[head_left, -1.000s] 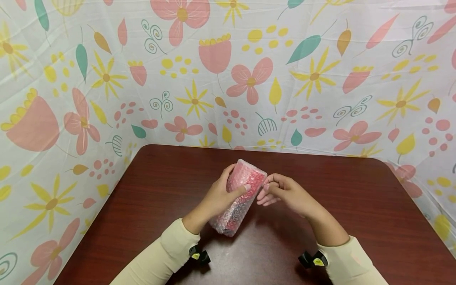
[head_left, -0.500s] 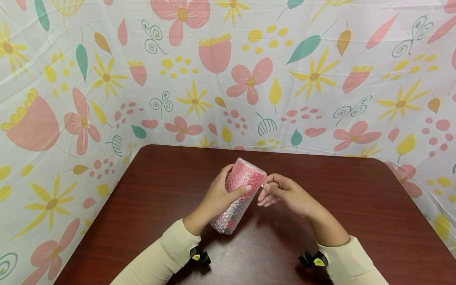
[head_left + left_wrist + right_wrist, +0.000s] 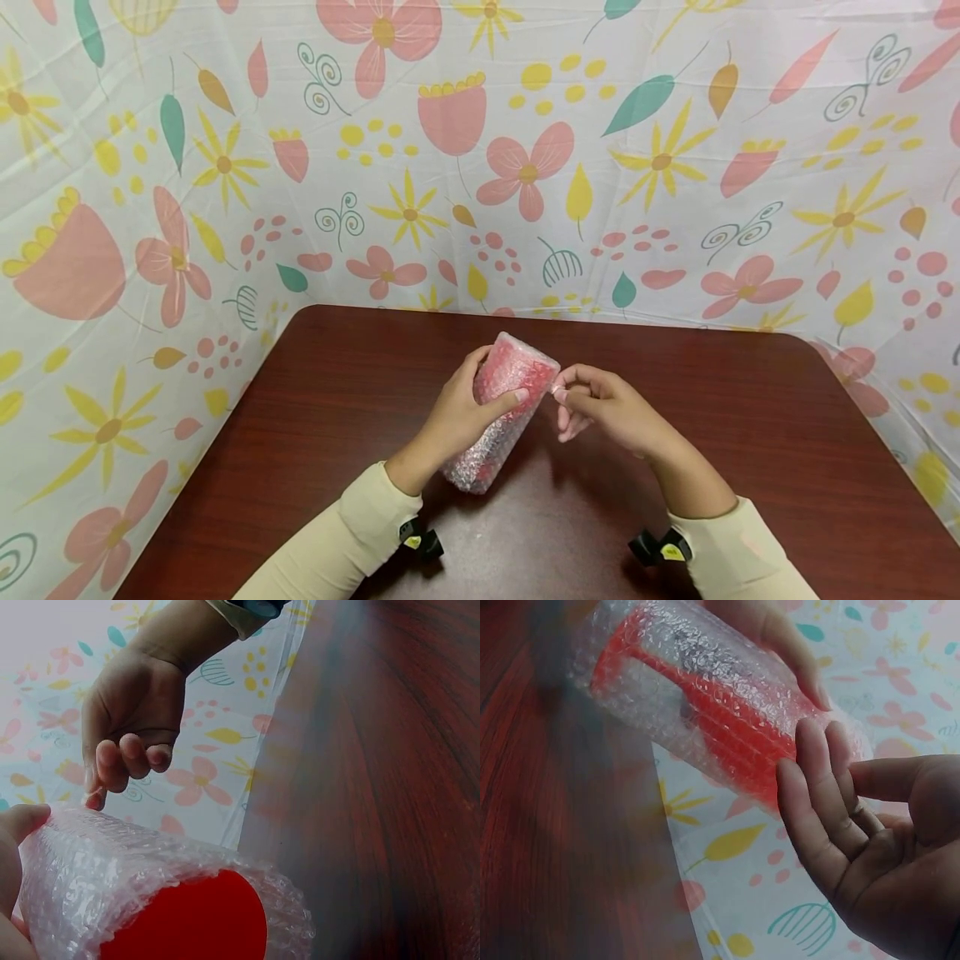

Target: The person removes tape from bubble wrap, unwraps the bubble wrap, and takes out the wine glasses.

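A bubble-wrapped package (image 3: 517,375) is held tilted above the table, its far end up and to the right. Red and dark patches show through the clear bubble wrap (image 3: 97,862), and a flat red round face (image 3: 202,922) shows at one open end. My left hand (image 3: 468,404) grips the package from its left side, thumb across the top; its other fingers are mostly hidden behind it. At the upper right edge, my right hand (image 3: 600,404) pinches a small whitish bit of the wrapping between thumb and forefinger. The remaining right fingers (image 3: 814,799) are loosely bent beside the package.
The dark red-brown wooden table (image 3: 337,367) spreads beneath both hands. A white cloth (image 3: 420,183) with flowers and leaves hangs behind the table and along its left side. Black wrist straps (image 3: 423,540) with small devices sit at both cream sleeves (image 3: 735,546).
The package has turned slightly in my left hand, and its far end is a little higher. My right hand's lower fingers have curled inward a little; its thumb and forefinger stay at the edge.
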Motion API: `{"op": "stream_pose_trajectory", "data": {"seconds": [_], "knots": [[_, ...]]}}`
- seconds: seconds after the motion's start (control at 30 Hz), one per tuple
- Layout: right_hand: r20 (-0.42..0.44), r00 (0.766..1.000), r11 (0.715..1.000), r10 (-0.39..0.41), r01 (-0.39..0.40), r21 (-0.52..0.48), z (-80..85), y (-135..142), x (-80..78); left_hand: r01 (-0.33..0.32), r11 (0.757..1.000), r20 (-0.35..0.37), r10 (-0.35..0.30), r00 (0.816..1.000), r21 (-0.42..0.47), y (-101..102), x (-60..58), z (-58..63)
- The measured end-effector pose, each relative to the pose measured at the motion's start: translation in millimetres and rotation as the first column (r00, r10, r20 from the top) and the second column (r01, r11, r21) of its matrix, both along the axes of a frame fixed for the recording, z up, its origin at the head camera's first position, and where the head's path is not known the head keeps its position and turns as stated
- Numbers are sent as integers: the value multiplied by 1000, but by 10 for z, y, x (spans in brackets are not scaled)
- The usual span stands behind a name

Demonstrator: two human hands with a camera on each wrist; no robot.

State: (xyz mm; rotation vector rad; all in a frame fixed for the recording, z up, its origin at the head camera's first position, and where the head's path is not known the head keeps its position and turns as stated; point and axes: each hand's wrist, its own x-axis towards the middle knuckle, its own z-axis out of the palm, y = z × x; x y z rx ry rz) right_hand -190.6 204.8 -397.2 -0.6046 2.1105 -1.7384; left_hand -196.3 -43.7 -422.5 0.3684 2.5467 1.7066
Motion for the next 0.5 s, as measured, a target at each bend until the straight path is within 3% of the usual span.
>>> {"op": "stream_pose_trajectory", "data": {"seconds": [0.5], "knots": [[-30, 999, 999, -34, 35, 29, -37, -30, -2, 73, 997, 8, -73, 997, -3, 6, -13, -37]]}}
